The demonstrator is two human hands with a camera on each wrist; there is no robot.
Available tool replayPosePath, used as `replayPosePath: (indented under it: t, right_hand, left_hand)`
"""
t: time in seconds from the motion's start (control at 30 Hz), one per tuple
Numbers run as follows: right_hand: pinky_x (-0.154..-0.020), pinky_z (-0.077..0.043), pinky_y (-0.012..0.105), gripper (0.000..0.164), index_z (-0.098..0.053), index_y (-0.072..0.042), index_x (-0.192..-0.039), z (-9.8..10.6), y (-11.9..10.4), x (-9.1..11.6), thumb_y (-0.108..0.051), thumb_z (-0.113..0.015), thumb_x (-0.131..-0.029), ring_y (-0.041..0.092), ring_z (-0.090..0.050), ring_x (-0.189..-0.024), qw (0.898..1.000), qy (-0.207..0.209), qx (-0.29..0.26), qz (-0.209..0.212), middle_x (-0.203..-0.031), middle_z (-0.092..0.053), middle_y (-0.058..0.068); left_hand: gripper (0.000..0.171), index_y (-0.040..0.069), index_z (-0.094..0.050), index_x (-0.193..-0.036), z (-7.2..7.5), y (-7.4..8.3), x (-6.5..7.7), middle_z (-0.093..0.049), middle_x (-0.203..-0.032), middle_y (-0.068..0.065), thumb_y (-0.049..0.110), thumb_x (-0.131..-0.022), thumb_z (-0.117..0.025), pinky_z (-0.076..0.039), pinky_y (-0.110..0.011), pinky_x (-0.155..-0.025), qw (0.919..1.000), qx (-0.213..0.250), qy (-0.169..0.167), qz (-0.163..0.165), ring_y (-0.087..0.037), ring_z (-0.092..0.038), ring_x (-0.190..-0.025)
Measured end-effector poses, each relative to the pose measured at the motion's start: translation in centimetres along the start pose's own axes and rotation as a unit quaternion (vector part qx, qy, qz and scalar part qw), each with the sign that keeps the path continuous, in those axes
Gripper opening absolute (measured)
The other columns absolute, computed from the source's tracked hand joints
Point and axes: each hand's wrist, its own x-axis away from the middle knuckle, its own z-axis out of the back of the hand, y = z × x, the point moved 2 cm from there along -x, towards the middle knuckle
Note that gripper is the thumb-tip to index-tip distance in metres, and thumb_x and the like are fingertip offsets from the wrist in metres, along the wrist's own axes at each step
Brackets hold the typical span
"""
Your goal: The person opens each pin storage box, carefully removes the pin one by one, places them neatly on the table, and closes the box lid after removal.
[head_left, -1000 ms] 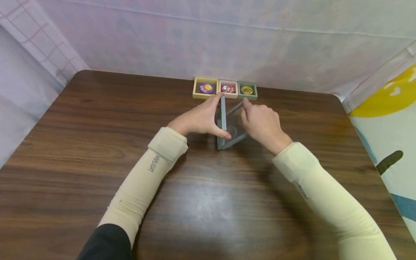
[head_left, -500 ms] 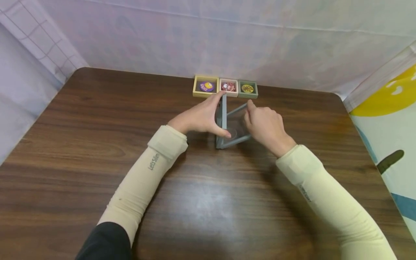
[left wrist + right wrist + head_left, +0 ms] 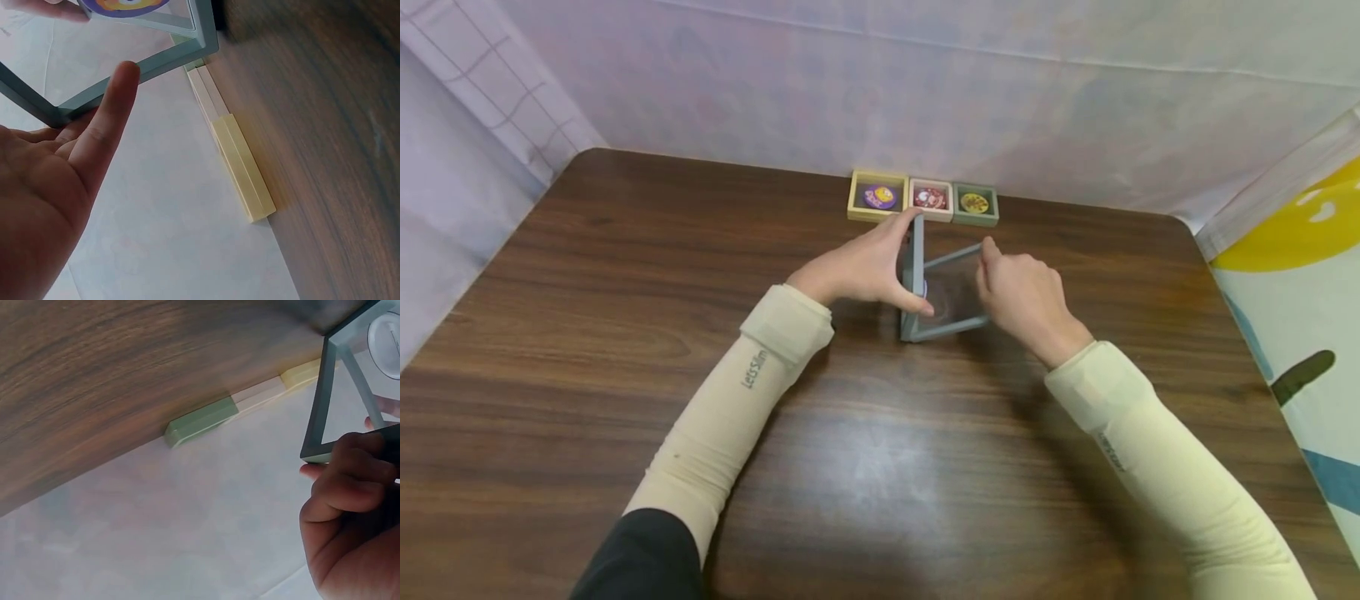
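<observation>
A grey display frame (image 3: 917,250) with clear film stands on edge, its two halves hinged apart in a V. My left hand (image 3: 865,271) grips the left half between thumb and fingers, spanning its height. On the other side my right hand (image 3: 1028,296), fingers curled, pinches the free edge of the right half (image 3: 951,327). In the left wrist view a round button badge (image 3: 125,5) with a purple and orange print shows at the film. Its plain back (image 3: 384,344), with a pin, faces the right wrist view.
Behind the hands, along the wall sheet, a yellow frame (image 3: 868,216), a pink frame (image 3: 938,215) and a green frame (image 3: 976,221) sit side by side, each with a round badge inside. All are on the dark wooden table (image 3: 865,467).
My right hand has moved a little to the right with its half of the grey frame, so the V is wider. The left hand stays at the same place.
</observation>
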Motion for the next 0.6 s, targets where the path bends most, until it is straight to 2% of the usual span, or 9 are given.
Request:
replayPosePath:
  t: [0.17, 0.33, 0.6]
  right_hand:
    - [-0.037, -0.040, 0.048, 0.046, -0.047, 0.001, -0.136, -0.1, 0.1, 0.0, -0.023, -0.035, -0.098, 0.037, -0.055, -0.050, 1.000, -0.002, 0.001, -0.006, -0.066, -0.061, 0.026]
    - [-0.036, -0.041, 0.049, 0.038, -0.052, 0.002, -0.126, -0.3, 0.2, 0.3, -0.016, -0.039, -0.095, 0.041, -0.057, -0.051, 1.000, -0.002, 0.014, -0.005, -0.062, -0.060, 0.024]
    - [-0.045, -0.049, 0.054, 0.046, -0.042, 0.008, -0.135, -1.6, 0.8, 0.8, -0.005, -0.043, -0.091, 0.044, -0.064, -0.065, 0.997, -0.073, 0.037, -0.014, -0.079, -0.067, 0.027]
  left_hand:
    - [0.134, 0.015, 0.006, -0.151, 0.0, -0.1, 0.1, -0.010, -0.159, -0.014, 0.061, -0.059, -0.080, -0.032, -0.045, -0.114, 0.9999, -0.007, -0.002, 0.007, -0.029, -0.028, -0.141]
    - [0.136, 0.015, 0.008, -0.151, 0.1, -0.1, 0.1, -0.004, -0.160, -0.013, 0.063, -0.059, -0.079, -0.026, -0.044, -0.118, 0.9999, -0.010, -0.003, 0.012, -0.027, -0.020, -0.145]
    - [0.135, 0.012, 0.002, -0.151, 0.1, 0.1, 0.1, -0.009, -0.159, -0.014, 0.060, -0.057, -0.082, -0.029, -0.043, -0.117, 0.9996, -0.024, 0.008, 0.008, -0.028, -0.023, -0.144]
